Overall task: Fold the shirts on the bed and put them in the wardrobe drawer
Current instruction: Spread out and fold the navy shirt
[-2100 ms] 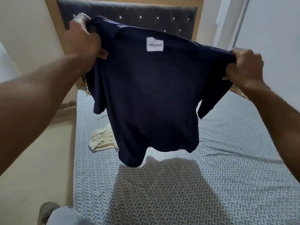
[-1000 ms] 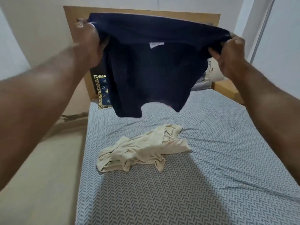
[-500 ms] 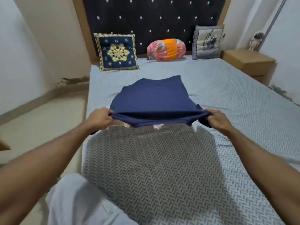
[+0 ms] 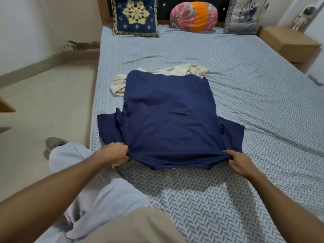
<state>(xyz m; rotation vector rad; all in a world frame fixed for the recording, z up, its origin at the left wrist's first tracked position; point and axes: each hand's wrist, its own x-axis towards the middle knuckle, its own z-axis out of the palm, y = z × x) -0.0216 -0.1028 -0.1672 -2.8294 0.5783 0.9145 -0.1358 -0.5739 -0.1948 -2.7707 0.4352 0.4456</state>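
A navy blue shirt [image 4: 168, 120] lies spread flat on the bed [image 4: 254, 88], its collar end toward me and both short sleeves splayed out. My left hand [image 4: 114, 156] grips its near left shoulder. My right hand [image 4: 238, 162] pinches its near right shoulder. A crumpled cream shirt [image 4: 177, 70] lies beyond it, partly hidden under the navy shirt's far hem. The wardrobe drawer is out of view.
Three cushions stand along the headboard: a blue patterned one [image 4: 135, 15], a pink and orange bolster [image 4: 193, 15], a grey one [image 4: 242, 16]. A wooden bedside table [image 4: 287, 42] sits at the far right. My knee [image 4: 98, 190] rests against the bed's left edge by the floor [image 4: 47, 95].
The navy shirt, earlier held up in the air, has been swung down and laid flat on the bed over part of the cream shirt. Both hands still hold its shoulders.
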